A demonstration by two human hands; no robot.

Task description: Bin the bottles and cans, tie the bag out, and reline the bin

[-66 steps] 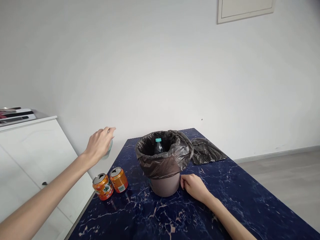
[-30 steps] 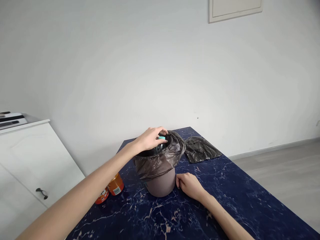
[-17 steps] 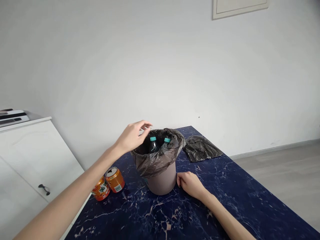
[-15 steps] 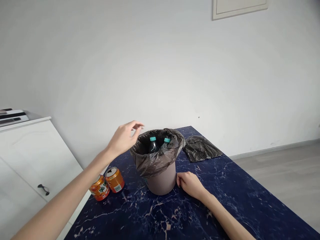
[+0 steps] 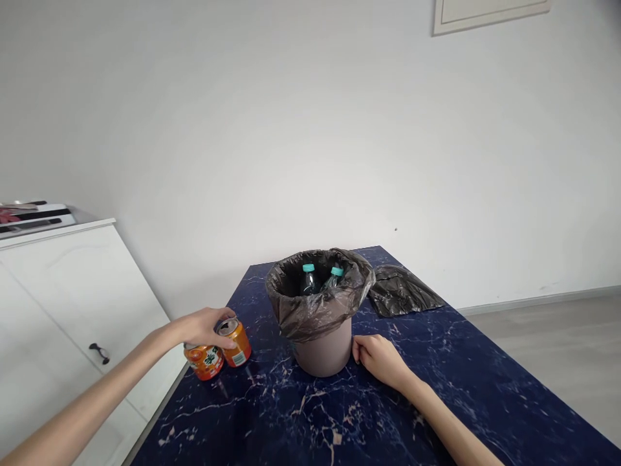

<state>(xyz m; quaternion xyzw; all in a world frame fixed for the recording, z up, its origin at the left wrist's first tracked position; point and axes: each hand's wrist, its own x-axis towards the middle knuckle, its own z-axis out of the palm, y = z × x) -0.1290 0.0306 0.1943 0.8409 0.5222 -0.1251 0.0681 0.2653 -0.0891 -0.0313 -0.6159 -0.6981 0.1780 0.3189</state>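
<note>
Bare left grip (image 5: 206, 327), bare right grip (image 5: 382, 360), slim fingers (image 5: 226, 313), narrow wrists (image 5: 172, 332), slender uncovered forearms (image 5: 109, 390)

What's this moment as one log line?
left hand: around barcoded orange can | right hand: curled beside bin | bin: two bottles inside

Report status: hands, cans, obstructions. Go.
Left hand astride one orange can, grip unclear. Right hand curled beside bin. Both cans upright. Second can close alongside, top partly hidden.

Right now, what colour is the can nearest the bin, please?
The can is mostly orange, clearest in head view.
</note>
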